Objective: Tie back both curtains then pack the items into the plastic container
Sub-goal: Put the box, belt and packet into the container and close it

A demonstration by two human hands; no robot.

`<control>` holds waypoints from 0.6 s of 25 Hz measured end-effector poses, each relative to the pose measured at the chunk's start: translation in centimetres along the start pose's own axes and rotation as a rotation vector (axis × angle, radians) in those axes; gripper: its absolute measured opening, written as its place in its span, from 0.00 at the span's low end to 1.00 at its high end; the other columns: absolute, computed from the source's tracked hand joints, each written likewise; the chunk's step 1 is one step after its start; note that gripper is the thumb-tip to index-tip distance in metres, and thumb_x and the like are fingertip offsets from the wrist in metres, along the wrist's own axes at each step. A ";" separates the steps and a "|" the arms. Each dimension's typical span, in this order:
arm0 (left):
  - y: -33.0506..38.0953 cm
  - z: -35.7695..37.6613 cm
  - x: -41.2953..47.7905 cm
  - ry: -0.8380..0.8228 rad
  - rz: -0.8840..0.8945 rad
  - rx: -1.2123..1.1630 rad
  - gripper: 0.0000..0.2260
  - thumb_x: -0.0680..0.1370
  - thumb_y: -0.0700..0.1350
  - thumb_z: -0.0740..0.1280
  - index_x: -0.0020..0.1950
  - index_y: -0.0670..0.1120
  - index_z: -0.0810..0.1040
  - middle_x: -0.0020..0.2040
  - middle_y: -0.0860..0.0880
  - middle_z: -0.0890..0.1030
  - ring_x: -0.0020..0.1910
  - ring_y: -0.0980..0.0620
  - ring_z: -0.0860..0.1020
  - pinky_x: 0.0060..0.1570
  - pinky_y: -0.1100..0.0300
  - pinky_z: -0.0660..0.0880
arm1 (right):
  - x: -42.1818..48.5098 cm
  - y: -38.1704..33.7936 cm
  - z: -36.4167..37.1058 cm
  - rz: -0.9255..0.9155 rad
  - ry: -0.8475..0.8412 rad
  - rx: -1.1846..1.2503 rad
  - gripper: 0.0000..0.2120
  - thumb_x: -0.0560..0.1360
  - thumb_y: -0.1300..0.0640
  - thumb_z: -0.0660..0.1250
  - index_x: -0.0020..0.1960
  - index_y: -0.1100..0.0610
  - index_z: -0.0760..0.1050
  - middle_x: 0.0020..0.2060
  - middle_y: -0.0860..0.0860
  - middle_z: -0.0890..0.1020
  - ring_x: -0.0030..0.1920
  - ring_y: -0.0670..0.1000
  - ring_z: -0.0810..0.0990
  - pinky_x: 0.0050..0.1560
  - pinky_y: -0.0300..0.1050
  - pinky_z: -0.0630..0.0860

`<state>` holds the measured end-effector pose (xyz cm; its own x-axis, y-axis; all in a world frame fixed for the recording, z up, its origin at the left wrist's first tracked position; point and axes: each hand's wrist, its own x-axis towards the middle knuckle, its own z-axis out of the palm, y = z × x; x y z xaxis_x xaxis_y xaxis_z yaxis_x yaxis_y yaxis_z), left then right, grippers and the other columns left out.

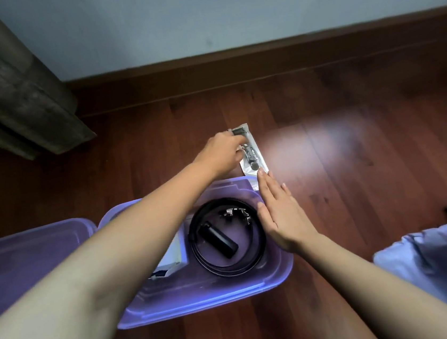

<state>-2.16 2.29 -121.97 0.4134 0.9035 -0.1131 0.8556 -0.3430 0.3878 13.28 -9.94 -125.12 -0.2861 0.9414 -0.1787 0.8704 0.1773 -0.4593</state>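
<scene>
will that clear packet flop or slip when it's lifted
Likely floppy: the clear packet looks like thin film. The metal pieces inside may shift and weigh one end. Its glossy surface could slip from the left hand.

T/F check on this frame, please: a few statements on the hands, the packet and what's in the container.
1. The left hand grips the clear packet. True.
2. The packet already lies inside the purple container. False: it is beyond the container's far rim, over the floor.
3. The right hand is a closed fist. False: its fingers are straight, with the tips at the packet's near end.
4. A black cylinder lies inside the coiled black strap. True.
5. The container is closed. False: it is open, and the purple lid lies to its left.
</scene>
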 end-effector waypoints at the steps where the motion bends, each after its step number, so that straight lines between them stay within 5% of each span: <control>1: -0.1 0.9 1.2 -0.119 0.005 0.110 0.19 0.77 0.41 0.60 0.68 0.52 0.71 0.68 0.43 0.69 0.64 0.41 0.71 0.60 0.50 0.71 | 0.0 0.0 0.1 0.000 0.000 -0.005 0.37 0.70 0.43 0.36 0.76 0.56 0.42 0.77 0.50 0.47 0.76 0.46 0.44 0.70 0.39 0.38; 4: -0.6 2.1 2.7 -0.329 0.167 0.454 0.26 0.80 0.38 0.54 0.75 0.59 0.55 0.77 0.54 0.52 0.73 0.46 0.59 0.60 0.48 0.69 | 0.1 0.0 0.1 -0.004 0.008 -0.002 0.37 0.70 0.43 0.36 0.76 0.56 0.42 0.77 0.50 0.46 0.76 0.46 0.44 0.70 0.39 0.37; 8: -1.3 2.7 3.6 -0.350 0.122 0.483 0.25 0.81 0.45 0.58 0.76 0.53 0.53 0.72 0.47 0.63 0.67 0.42 0.68 0.56 0.49 0.70 | 0.0 0.0 0.0 -0.001 0.004 0.001 0.37 0.70 0.44 0.36 0.76 0.56 0.41 0.77 0.49 0.45 0.76 0.46 0.43 0.71 0.40 0.38; 11: -2.7 3.1 3.2 -0.274 -0.023 0.558 0.27 0.75 0.57 0.65 0.69 0.46 0.65 0.67 0.43 0.67 0.66 0.42 0.65 0.60 0.46 0.65 | 0.0 0.0 0.0 0.006 -0.001 -0.007 0.37 0.69 0.44 0.36 0.76 0.56 0.41 0.77 0.50 0.45 0.76 0.46 0.42 0.72 0.41 0.39; 15: -4.6 1.4 1.4 -0.197 -0.161 0.302 0.21 0.76 0.55 0.65 0.62 0.44 0.64 0.63 0.40 0.74 0.62 0.37 0.72 0.58 0.42 0.67 | 0.0 0.1 0.0 0.005 -0.002 -0.023 0.38 0.69 0.43 0.35 0.76 0.56 0.41 0.77 0.50 0.45 0.76 0.46 0.42 0.72 0.41 0.38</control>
<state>-5.10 4.81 -125.20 0.2933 0.8951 -0.3357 0.9554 -0.2875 0.0678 13.39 -9.94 -125.19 -0.2829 0.9416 -0.1828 0.8809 0.1796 -0.4380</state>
